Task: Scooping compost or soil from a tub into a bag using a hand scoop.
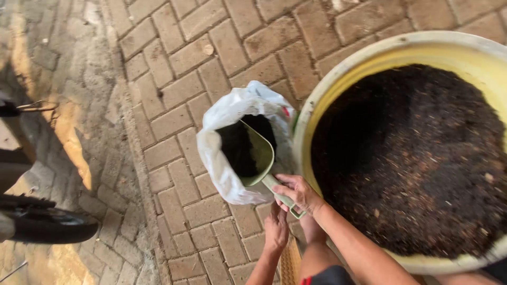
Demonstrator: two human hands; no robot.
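At far left of the white plastic bag (232,142), well apart from it, we note a dark tyre (50,224) on the brick paving (179,58). The bag stands open on the paving, dark soil inside. Our green scoop (259,155) rests tilted in the bag mouth, handle toward us. Our left hand (275,229) sits just below the bag, fingers curled at its lower edge; we cannot tell the grip. Our right hand (297,192) is closed around the scoop handle. Right of the bag, touching it, stands the yellow tub (338,79) filled with dark soil
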